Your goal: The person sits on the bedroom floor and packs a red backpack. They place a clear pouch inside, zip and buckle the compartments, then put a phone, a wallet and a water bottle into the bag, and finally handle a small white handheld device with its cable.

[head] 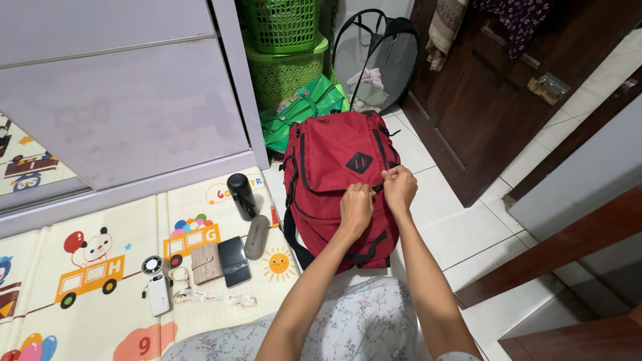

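Note:
A red backpack (334, 167) with black straps lies on the white tile floor in front of me. My left hand (356, 208) rests on its front pocket with the fingers pinched at the pocket's upper edge. My right hand (399, 187) grips the same edge near the backpack's right side, fingers curled shut on the fabric or zipper. Both hands sit close together, almost touching. What exactly the fingertips hold is hidden.
A colourful play mat (100, 267) to the left carries a black bottle (241, 195), a grey case (256, 236), a phone (234, 261), a brown wallet (206, 263), a small white fan (156, 284) and a lanyard (214, 297). Green baskets (284, 47), a mesh hamper (374, 60), a wardrobe and a wooden door stand behind.

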